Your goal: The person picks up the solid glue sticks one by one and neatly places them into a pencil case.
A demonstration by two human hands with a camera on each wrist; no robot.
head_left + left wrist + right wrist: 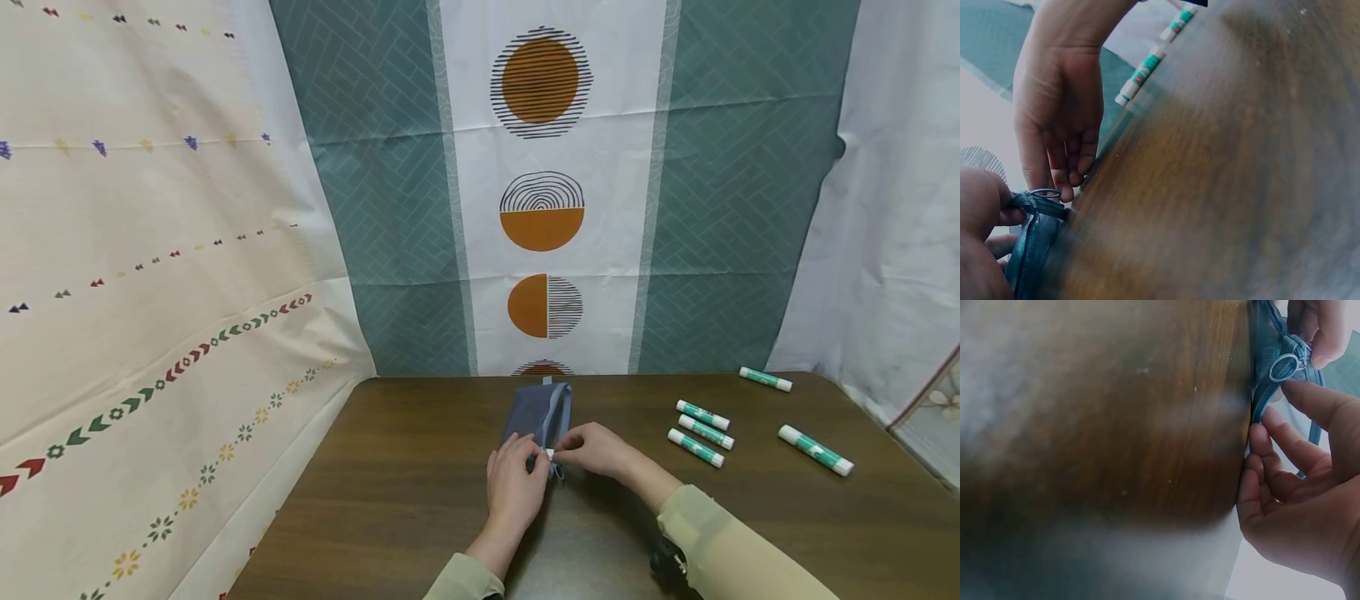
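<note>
A blue-grey zip pouch (531,412) lies on the brown table with its zipped edge to the right. In the right wrist view its zipper carries a metal ring pull (1284,367). My left hand (516,483) grips the near end of the pouch, beside the zipper's end. From the right, my right hand (600,450) pinches the pouch's edge between thumb and fingers, close to a small white tag (551,454). In the left wrist view the left hand (982,231) holds the zipper end, and the right hand's fingertips are right behind the ring.
Three green-and-white glue sticks (696,447) lie grouped right of the pouch on the wooden table (405,467). Another glue stick (816,451) lies farther right, and one more (765,379) near the back edge. A patterned curtain (397,208) hangs behind the table.
</note>
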